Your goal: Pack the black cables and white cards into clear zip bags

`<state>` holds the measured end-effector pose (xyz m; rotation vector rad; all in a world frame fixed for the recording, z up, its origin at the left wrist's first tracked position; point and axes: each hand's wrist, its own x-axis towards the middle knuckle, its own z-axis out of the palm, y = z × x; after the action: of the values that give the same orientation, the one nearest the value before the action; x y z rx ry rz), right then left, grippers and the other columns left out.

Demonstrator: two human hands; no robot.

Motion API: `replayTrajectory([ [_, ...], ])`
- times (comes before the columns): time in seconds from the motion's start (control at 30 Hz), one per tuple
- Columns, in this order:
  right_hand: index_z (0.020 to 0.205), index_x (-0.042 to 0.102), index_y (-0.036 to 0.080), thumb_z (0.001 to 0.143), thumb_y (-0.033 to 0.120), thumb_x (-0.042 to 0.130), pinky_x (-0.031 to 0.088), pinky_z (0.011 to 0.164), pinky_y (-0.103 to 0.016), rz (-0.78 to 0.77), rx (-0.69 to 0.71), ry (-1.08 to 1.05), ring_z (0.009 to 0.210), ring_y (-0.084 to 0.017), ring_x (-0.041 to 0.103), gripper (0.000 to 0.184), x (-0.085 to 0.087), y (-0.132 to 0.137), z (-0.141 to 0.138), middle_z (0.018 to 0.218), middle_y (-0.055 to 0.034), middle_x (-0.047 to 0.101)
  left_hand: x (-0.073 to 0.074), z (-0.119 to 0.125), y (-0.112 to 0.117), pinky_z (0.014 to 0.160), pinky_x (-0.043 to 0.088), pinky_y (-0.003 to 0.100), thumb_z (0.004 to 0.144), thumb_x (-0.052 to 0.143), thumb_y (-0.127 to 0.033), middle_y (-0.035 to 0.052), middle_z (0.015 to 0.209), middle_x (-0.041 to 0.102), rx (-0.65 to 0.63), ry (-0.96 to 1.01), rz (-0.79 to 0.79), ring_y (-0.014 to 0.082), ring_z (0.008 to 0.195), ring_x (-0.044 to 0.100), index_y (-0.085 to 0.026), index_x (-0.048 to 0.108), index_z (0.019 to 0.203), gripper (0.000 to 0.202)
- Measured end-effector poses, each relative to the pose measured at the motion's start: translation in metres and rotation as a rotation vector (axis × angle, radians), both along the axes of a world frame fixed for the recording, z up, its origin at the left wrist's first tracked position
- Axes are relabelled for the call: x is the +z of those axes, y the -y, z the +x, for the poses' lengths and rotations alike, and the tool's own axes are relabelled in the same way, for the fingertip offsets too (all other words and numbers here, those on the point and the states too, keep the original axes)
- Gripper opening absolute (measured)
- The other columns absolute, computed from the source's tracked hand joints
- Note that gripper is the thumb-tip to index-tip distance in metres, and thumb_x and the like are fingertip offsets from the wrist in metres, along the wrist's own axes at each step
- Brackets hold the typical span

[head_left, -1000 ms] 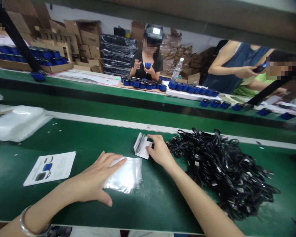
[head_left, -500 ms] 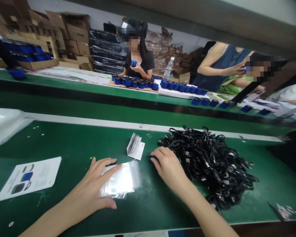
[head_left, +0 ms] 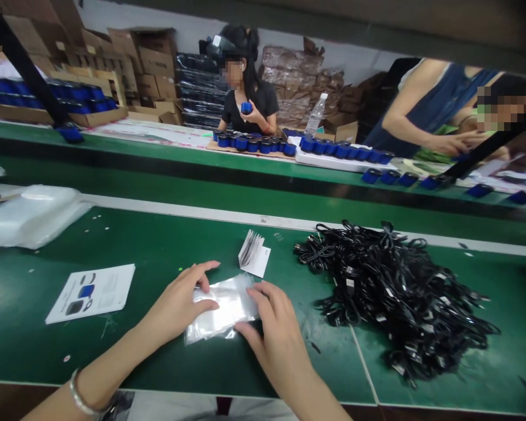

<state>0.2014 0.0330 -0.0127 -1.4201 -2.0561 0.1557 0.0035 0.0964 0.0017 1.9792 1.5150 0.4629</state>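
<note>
A stack of clear plastic bags (head_left: 223,304) lies on the green workbench between my two hands. My left hand (head_left: 179,301) rests at the stack's left side, thumb on the top bag and fingers apart. My right hand (head_left: 274,327) touches the right end, its fingertips at the upper edge and its thumb at the lower one, with a gap between them. Just beyond the bags stands a folded white leaflet bundle (head_left: 253,254). Right of my right hand spreads a big tangled heap of black cables (head_left: 390,298).
Printed sheets (head_left: 94,292) lie at left, with a white plastic bundle (head_left: 30,216) behind them. Across the raised green ledge (head_left: 158,161) stand rows of blue cylindrical items (head_left: 254,144) and a bottle (head_left: 316,117). Co-workers sit beyond, one holding a blue item.
My right hand has moved left from beside the cables onto the bags' right end. My left hand's fingers have shifted on the stack. The whole view has turned slightly left.
</note>
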Motion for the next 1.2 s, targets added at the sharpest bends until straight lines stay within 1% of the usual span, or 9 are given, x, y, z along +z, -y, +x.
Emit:
replayTrajectory([
  [0.23, 0.111, 0.055, 0.014, 0.076, 0.012, 0.067, 0.052, 0.080, -0.046, 0.001, 0.046, 0.076, 0.100, -0.031, 0.058, 0.037, -0.013, 0.012, -0.007, 0.110, -0.0159, 0.060, 0.011, -0.014, -0.006, 0.087, 0.047, 0.034, 0.080, 0.057, -0.037, 0.0027, 0.102, 0.060, 0.063, 0.022, 0.033, 0.0207, 0.095, 0.058, -0.023, 0.050, 0.123, 0.046],
  [0.37, 0.105, 0.058, 0.012, 0.075, 0.009, 0.068, 0.050, 0.084, -0.050, 0.130, 0.063, 0.150, 0.105, -0.033, 0.057, 0.031, -0.009, 0.011, -0.013, 0.108, -0.0169, 0.063, 0.015, -0.028, -0.004, 0.083, 0.049, 0.036, 0.078, 0.059, -0.049, 0.0044, 0.104, 0.063, 0.041, -0.013, 0.001, 0.0236, 0.094, 0.059, -0.024, 0.060, 0.113, 0.044],
  [0.43, 0.105, 0.059, 0.012, 0.075, 0.015, 0.071, 0.048, 0.089, -0.052, 0.168, 0.143, 0.186, 0.110, -0.034, 0.056, 0.033, -0.004, 0.010, -0.023, 0.111, -0.0175, 0.063, 0.014, -0.032, -0.001, 0.084, 0.049, 0.036, 0.082, 0.054, -0.048, 0.0046, 0.105, 0.064, 0.031, -0.025, -0.010, 0.0227, 0.094, 0.061, -0.023, 0.059, 0.116, 0.043],
  [0.53, 0.114, 0.058, 0.008, 0.068, 0.035, 0.080, 0.045, 0.094, -0.055, 0.084, 0.215, 0.243, 0.117, -0.039, 0.050, 0.057, 0.002, 0.006, -0.043, 0.124, -0.0229, 0.057, 0.014, -0.032, 0.004, 0.086, 0.049, 0.034, 0.092, 0.036, -0.042, 0.0063, 0.106, 0.065, 0.043, -0.031, -0.002, 0.0204, 0.094, 0.062, -0.020, 0.050, 0.126, 0.044],
  [0.6, 0.118, 0.056, 0.005, 0.066, 0.040, 0.080, 0.043, 0.095, -0.057, -0.001, 0.203, 0.289, 0.119, -0.042, 0.048, 0.067, 0.002, 0.003, -0.053, 0.127, -0.0258, 0.055, 0.015, -0.030, 0.009, 0.086, 0.048, 0.033, 0.094, 0.032, -0.039, 0.0068, 0.106, 0.066, 0.033, -0.043, 0.007, 0.0202, 0.096, 0.062, -0.018, 0.048, 0.128, 0.044],
  [0.73, 0.118, 0.057, 0.009, 0.072, 0.039, 0.076, 0.043, 0.094, -0.059, -0.027, 0.167, 0.338, 0.117, -0.042, 0.050, 0.058, -0.004, 0.010, -0.046, 0.127, -0.0243, 0.055, 0.015, -0.026, 0.024, 0.086, 0.047, 0.035, 0.088, 0.045, -0.034, 0.0038, 0.090, 0.066, -0.026, -0.089, 0.013, 0.0226, 0.094, 0.061, -0.019, 0.060, 0.116, 0.035],
  [0.93, 0.123, 0.049, 0.007, 0.087, 0.046, 0.055, 0.056, 0.062, -0.047, 0.038, -0.128, 0.260, 0.088, -0.036, 0.065, 0.054, -0.022, 0.046, -0.006, 0.108, -0.0241, 0.064, 0.016, -0.014, 0.046, 0.067, 0.045, 0.028, 0.086, 0.050, -0.034, 0.0013, 0.080, 0.060, -0.016, -0.136, -0.056, 0.0194, 0.076, 0.061, -0.021, 0.065, 0.094, 0.022],
  [1.07, 0.126, 0.046, 0.004, 0.093, 0.035, 0.046, 0.056, 0.074, -0.047, 0.043, -0.107, 0.181, 0.101, -0.036, 0.061, 0.045, -0.024, 0.048, -0.011, 0.114, -0.0249, 0.062, 0.025, -0.001, 0.063, 0.057, 0.038, 0.024, 0.091, 0.041, -0.039, -0.0012, 0.070, 0.057, -0.082, -0.062, -0.197, 0.0154, 0.063, 0.057, -0.022, 0.064, 0.079, 0.032],
  [1.2, 0.124, 0.051, 0.005, 0.093, 0.021, 0.038, 0.054, 0.084, -0.045, -0.064, -0.092, 0.031, 0.106, -0.030, 0.061, 0.037, -0.010, 0.022, -0.027, 0.114, -0.0210, 0.064, 0.025, 0.012, 0.072, 0.060, 0.041, 0.024, 0.092, 0.038, -0.042, -0.0001, 0.073, 0.060, -0.189, 0.191, -0.393, 0.0161, 0.068, 0.057, -0.019, 0.066, 0.081, 0.038],
])
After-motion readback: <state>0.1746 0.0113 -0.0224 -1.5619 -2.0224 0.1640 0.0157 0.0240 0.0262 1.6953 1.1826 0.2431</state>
